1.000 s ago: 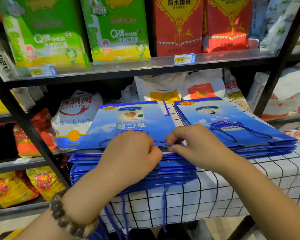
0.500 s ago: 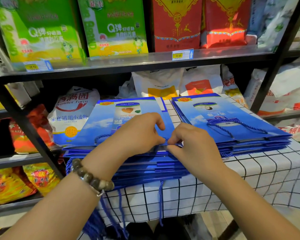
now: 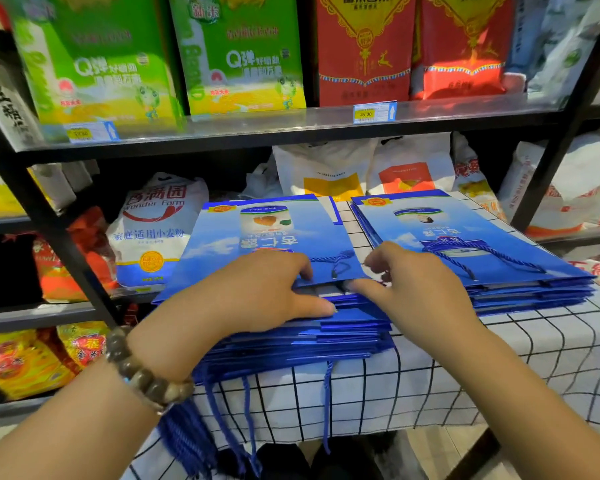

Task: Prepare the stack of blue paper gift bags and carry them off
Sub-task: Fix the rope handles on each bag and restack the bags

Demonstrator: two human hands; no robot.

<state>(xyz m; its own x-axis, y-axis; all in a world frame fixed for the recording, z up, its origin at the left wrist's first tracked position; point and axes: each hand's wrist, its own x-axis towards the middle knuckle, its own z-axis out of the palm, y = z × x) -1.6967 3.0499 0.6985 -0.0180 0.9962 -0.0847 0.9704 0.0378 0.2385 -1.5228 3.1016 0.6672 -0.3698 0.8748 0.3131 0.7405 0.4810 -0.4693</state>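
Two piles of blue paper gift bags lie flat on a checked cloth [image 3: 499, 358]. The left stack [image 3: 267, 237] sits at centre and the right stack [image 3: 499, 244] just beside it at 3 o'clock, with a narrow strip of cloth between them.

At 9 o'clock a black shelf upright [image 3: 66, 244] slants close along the left stack's side. At 12 o'clock white sacks [image 3: 326, 168] stand right behind both piles under the upper shelf board [image 3: 257, 129]. The open side is 6 o'clock, where the cloth drops over the table edge and blue rope handles [image 3: 222, 420] dangle.

The bags' long axis runs 6 to 12 o'clock. Their mouths and handles face the person and the print reads upside down.

The left hand [image 3: 257, 292] grasps the left stack's near edge, fingers curled on top and thumb along the layers. The right hand [image 3: 416, 289] pinches that same edge at its 3 o'clock corner.
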